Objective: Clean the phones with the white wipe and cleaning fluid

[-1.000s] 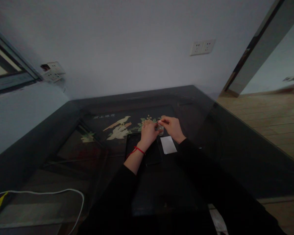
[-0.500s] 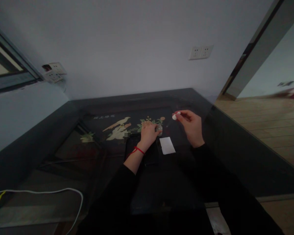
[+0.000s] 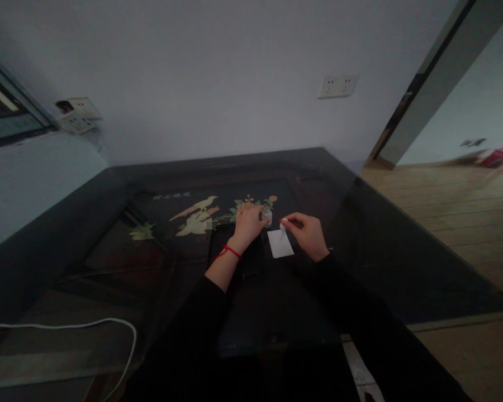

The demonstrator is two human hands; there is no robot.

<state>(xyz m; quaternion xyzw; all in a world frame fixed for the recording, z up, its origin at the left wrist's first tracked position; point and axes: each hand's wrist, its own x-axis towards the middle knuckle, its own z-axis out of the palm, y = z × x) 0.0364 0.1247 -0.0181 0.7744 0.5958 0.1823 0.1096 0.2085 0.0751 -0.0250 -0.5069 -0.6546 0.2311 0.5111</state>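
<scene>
My left hand (image 3: 247, 223), with a red string round the wrist, is closed round a small clear glass bottle (image 3: 267, 215) standing on the dark glass-topped table (image 3: 360, 234). My right hand (image 3: 308, 233) pinches a small white piece (image 3: 282, 229) and holds it just over the far edge of a white paper slip (image 3: 280, 244) lying on the table. A black flat tray or tablet (image 3: 251, 259) lies under my left wrist.
The table shows an inlaid bird and flower picture (image 3: 201, 215) under the glass. A white cable (image 3: 88, 326) loops at lower left. Wall sockets (image 3: 337, 85) sit on the back wall; wooden floor (image 3: 456, 201) and a doorway lie to the right.
My right hand rose away from the bottle with the small white piece, swung right, then came down over the white paper slip. My left hand stayed on the bottle.
</scene>
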